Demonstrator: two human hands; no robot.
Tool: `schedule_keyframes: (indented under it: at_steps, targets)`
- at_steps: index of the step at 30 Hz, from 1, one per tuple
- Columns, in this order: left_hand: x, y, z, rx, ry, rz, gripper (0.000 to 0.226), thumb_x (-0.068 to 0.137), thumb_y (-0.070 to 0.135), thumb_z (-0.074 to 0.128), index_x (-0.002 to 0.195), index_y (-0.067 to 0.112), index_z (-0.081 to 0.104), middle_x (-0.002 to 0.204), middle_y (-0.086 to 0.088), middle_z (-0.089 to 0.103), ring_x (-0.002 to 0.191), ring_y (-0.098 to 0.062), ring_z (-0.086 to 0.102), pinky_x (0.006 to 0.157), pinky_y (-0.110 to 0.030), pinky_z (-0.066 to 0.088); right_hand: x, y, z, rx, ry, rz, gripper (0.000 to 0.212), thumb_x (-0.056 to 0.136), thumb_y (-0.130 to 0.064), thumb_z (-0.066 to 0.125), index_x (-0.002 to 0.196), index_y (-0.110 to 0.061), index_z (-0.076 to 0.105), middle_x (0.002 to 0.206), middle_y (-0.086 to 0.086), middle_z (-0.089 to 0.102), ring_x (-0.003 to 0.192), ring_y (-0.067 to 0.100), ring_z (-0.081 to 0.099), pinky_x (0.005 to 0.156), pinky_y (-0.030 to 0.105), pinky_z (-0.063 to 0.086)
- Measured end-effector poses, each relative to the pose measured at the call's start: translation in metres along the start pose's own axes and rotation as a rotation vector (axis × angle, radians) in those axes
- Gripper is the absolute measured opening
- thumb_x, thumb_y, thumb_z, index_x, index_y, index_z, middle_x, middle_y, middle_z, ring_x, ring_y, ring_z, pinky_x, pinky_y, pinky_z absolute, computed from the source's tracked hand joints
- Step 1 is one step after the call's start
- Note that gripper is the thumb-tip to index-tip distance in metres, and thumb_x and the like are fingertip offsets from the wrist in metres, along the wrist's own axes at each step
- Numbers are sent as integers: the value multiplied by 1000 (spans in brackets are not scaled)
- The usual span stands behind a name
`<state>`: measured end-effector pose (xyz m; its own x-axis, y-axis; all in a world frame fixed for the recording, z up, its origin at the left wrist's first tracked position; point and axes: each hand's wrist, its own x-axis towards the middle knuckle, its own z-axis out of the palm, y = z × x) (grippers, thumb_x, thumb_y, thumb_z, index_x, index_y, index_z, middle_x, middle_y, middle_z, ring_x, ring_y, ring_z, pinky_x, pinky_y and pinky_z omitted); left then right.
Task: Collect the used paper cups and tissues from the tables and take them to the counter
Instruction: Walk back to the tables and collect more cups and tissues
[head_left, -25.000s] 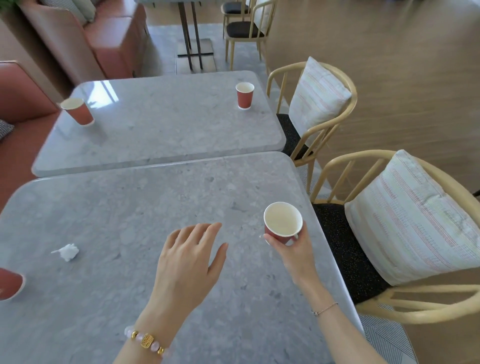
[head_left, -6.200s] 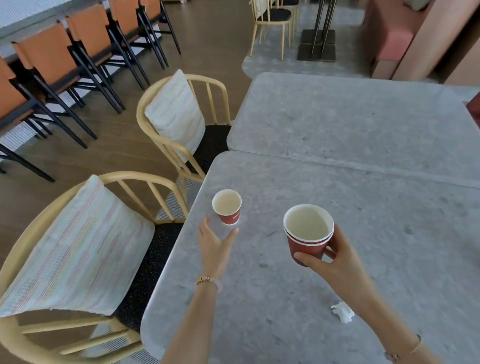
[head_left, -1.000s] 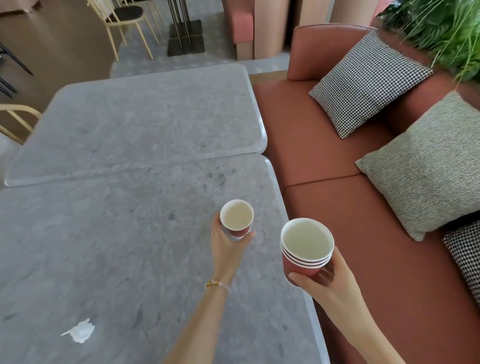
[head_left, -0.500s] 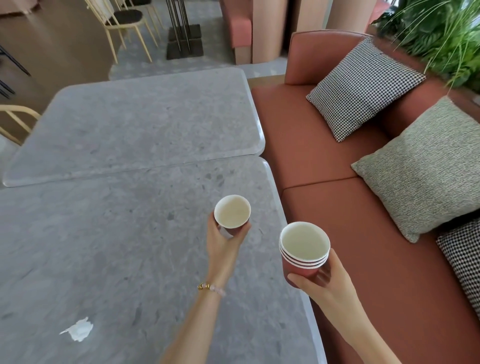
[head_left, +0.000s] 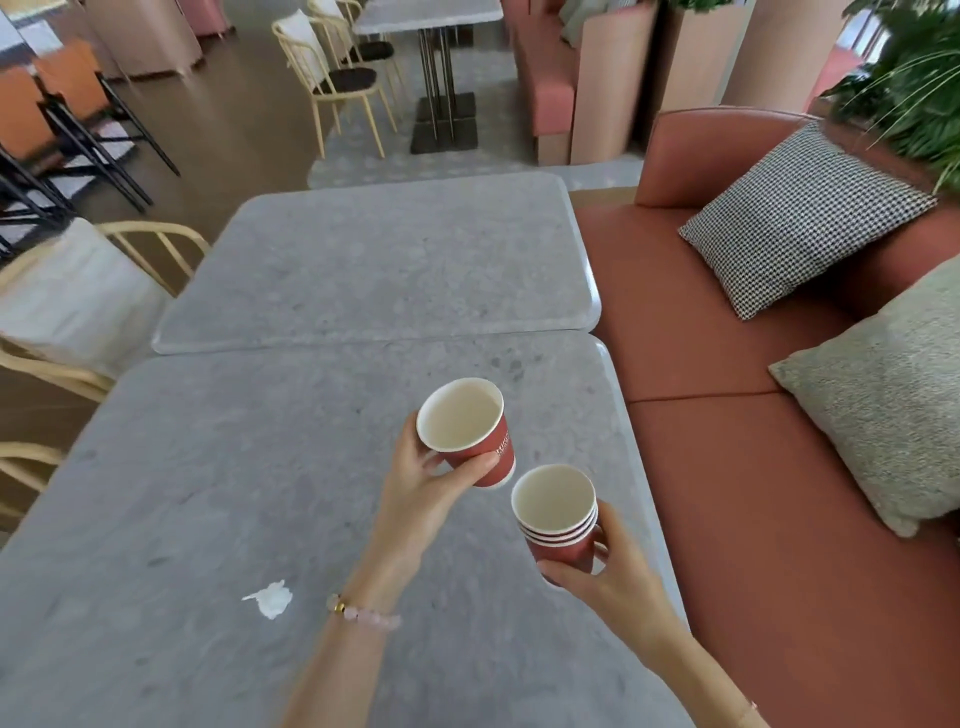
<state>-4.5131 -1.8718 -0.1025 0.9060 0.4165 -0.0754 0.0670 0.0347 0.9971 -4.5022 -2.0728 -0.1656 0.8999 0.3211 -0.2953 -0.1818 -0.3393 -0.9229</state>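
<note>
My right hand (head_left: 605, 569) wraps the stack of cups (head_left: 557, 514); a crumpled tissue (head_left: 270, 598) lies on the table (head_left: 208, 493) left of my wrists. Just beyond, my left hand (head_left: 423, 480) pinches a tilted single cup (head_left: 467, 431).

The scene is seen through a single wide-angle view, taken from head height and directed forward and steeply down across the near grey counter (head_left: 218, 519), so no second view is given with which any part could be shared. Both forearms are caught close in at the lower edge, with the left hand (head_left: 421, 493) and the right hand (head_left: 608, 582) raised just below the centre. Beyond them the far grey counter (head_left: 384, 260), the red sofa (head_left: 727, 467) at the right and the chairs at the left are taken in, bent outward at the margins.
</note>
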Motion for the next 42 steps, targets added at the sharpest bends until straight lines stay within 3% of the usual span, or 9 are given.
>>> schedule_keyframes:
  at_steps: [4, 7, 14, 17, 19, 27, 32, 38, 42]
  targets:
    - [-18, 20, -20, -17, -32, 11, 56, 60, 8, 84, 107, 26, 58, 109, 4, 68, 101, -8, 64, 74, -15, 50, -3, -11, 28, -26, -55, -38, 63, 66, -17, 84, 108, -46, 48, 107, -14, 64, 99, 1, 60, 84, 20, 48]
    - [-28, 29, -32, -36, -54, 17, 53, 66, 1, 80, 109, 21, 57, 111, 0, 67, 102, -10, 64, 74, -16, 50, -6, -18, 45, -27, -72, -75, 61, 66, -14, 83, 109, -42, 50, 105, -13, 65, 92, -5, 61, 76, 12, 48]
    - [-44, 31, -52, 16, -74, 74, 66, 57, 18, 83, 115, 23, 52, 113, 7, 63, 108, -11, 60, 88, -28, 50, -10, -38, 71, -48, -96, -168, 63, 67, -12, 83, 113, -40, 49, 105, -17, 66, 94, -6, 61, 76, 8, 46]
    - [-49, 25, -58, 95, -70, 77, 68, 54, 29, 83, 116, 25, 52, 112, 12, 63, 110, -7, 57, 92, -28, 47, -11, -45, 79, -57, -88, -208, 65, 67, -14, 84, 115, -40, 49, 108, -15, 66, 96, -3, 62, 80, 12, 48]
    - [-51, 20, -62, 119, -62, 58, 69, 55, 25, 84, 117, 24, 52, 113, 11, 62, 110, -7, 56, 94, -30, 46, -11, -49, 83, -50, -82, -231, 64, 67, -14, 84, 116, -39, 50, 111, -12, 66, 98, 0, 62, 83, 15, 49]
    - [-55, 12, -73, 147, -92, -26, 71, 56, 28, 82, 120, 26, 50, 121, 10, 58, 116, -6, 52, 101, -31, 42, -11, -56, 94, -37, -92, -266, 65, 66, -27, 83, 122, -35, 50, 114, -16, 65, 106, 5, 61, 91, 24, 49]
    - [-58, 10, -78, 220, -136, -20, 75, 58, 35, 81, 125, 34, 45, 128, 17, 51, 122, 3, 44, 107, -34, 36, -12, -61, 98, 6, -95, -267, 61, 61, -48, 79, 116, -39, 53, 109, -21, 65, 103, 3, 62, 84, 16, 48]
    - [-60, 5, -86, 285, -127, 20, 88, 59, 43, 79, 134, 35, 33, 137, 21, 38, 129, 7, 32, 110, -30, 29, -9, -59, 99, 18, -88, -239, 56, 68, -30, 83, 115, -38, 53, 108, -24, 65, 102, -2, 61, 82, 10, 46]
    - [-61, 7, -96, 337, -109, 83, 72, 65, 51, 70, 128, 42, 37, 133, 23, 42, 126, 8, 34, 105, -26, 31, -6, -57, 99, 18, -76, -219, 60, 68, -23, 84, 116, -37, 52, 109, -19, 66, 103, -2, 61, 83, 13, 47]
